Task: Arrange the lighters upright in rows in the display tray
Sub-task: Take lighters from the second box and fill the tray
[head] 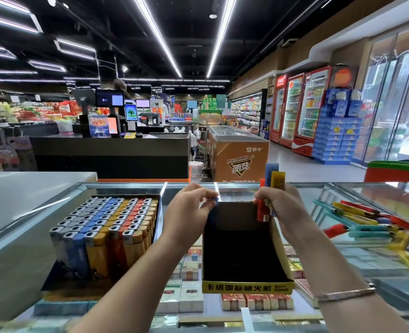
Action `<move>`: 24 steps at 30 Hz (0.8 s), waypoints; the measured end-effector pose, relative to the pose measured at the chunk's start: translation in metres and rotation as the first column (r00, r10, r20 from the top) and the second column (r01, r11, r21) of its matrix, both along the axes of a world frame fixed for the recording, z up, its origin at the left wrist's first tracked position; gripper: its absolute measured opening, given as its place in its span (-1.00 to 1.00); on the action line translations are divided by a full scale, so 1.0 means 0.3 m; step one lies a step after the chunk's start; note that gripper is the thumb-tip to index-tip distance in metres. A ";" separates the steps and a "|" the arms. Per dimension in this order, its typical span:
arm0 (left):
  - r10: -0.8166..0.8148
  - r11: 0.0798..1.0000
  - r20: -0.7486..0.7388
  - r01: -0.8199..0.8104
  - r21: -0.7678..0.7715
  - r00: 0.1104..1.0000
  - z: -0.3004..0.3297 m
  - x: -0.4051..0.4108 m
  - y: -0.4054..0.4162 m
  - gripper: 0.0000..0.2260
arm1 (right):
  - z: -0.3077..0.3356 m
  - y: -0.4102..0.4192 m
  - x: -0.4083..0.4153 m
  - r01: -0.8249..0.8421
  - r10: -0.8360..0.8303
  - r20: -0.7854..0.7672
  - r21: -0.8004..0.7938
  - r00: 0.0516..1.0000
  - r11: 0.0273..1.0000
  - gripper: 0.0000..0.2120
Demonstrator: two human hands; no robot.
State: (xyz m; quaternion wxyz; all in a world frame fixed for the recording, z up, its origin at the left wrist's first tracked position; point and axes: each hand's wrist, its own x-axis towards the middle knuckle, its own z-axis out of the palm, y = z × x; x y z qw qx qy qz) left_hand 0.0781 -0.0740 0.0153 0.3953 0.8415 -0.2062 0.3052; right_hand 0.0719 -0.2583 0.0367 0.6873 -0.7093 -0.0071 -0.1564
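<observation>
- Black inside and yellow along its printed front lip, an open cardboard display tray (240, 255) sits on a glass-topped shop counter (357, 195), between the person's two forearms; almost all of its floor is bare.
- The left hand (186, 207) is at the tray's far left corner, its fingertips pinched together on the metal top of a dark blue lighter (212, 210) that stands against the tray's left wall.
- The right hand (282, 207) is at the tray's far right corner, closed around a small bunch of upright lighters (269, 188): red, blue and yellow bodies stick up above the fist, and a red one reaches down into the tray's back right corner.
- A thin metal bracelet (345, 294) circles the right wrist.
- To the left of the tray, touching nothing of it, a second cardboard tray, already full (107, 234), holds lighters upright in tight rows, in columns of grey, blue, yellow and orange-red, metal heads up.
- To the right, on the glass, loose lighters lie flat in a scattered heap (367, 224): teal, yellow, red and blue, some crossing one another.
- Under the glass, boxed packets (191, 296) in white and red are lined up on the shelf below.
- Beyond the counter stand a checkout desk with screens (109, 102), an orange chest freezer (239, 152) and red drinks fridges (302, 109).
</observation>
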 end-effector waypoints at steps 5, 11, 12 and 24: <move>-0.005 0.999 0.026 0.004 0.032 1.000 0.008 -0.010 0.002 -0.84 | 0.000 0.002 -0.002 -0.004 0.004 0.010 -0.004 1.000 1.000 -0.85; 0.038 0.997 0.069 -0.043 0.068 0.997 0.012 -0.017 0.001 -0.83 | 0.001 0.006 -0.003 -0.014 0.014 0.010 -0.001 1.000 1.000 -0.84; 0.056 0.994 0.094 -0.064 0.091 0.994 0.014 -0.018 0.001 -0.83 | 0.001 0.007 -0.003 -0.014 0.014 0.010 -0.001 1.000 1.000 -0.83; 0.047 0.998 -0.002 -0.046 0.032 0.999 0.029 -0.023 0.012 -0.85 | 0.000 0.007 0.005 0.006 -0.006 -0.001 -0.016 1.000 1.000 -0.84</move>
